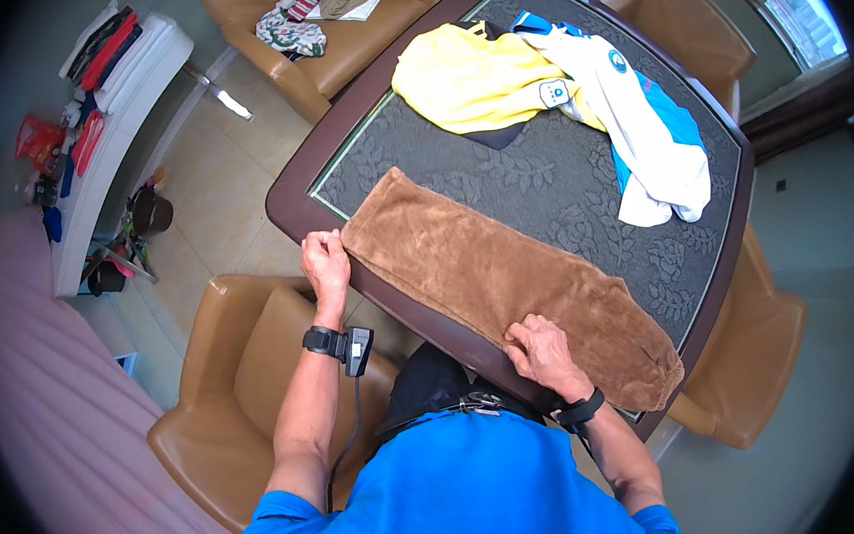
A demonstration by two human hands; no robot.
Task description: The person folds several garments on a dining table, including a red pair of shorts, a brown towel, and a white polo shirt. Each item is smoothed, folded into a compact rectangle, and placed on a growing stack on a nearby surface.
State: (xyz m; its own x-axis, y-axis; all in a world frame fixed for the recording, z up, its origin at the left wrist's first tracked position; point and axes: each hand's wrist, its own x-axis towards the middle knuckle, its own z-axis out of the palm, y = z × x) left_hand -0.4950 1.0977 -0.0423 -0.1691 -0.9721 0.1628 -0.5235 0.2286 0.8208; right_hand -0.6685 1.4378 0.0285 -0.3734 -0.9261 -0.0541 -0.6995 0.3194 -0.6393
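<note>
A pair of brown plush trousers, folded lengthwise, lies slantwise along the near edge of the table. My left hand pinches the corner of its left end at the table's rim. Farther right, my right hand rests on the near long edge with its fingers curled on the fabric; whether it grips the cloth is hard to tell. The gathered right end reaches the table's right front edge. Beyond the brown garment lie a yellow garment and a white and blue jacket, partly overlapping.
Tan leather chairs stand around the table: one at my left, one at the right, one at the far right. An armchair holds loose clothes. A white shelf at the left bears folded clothes and red bags.
</note>
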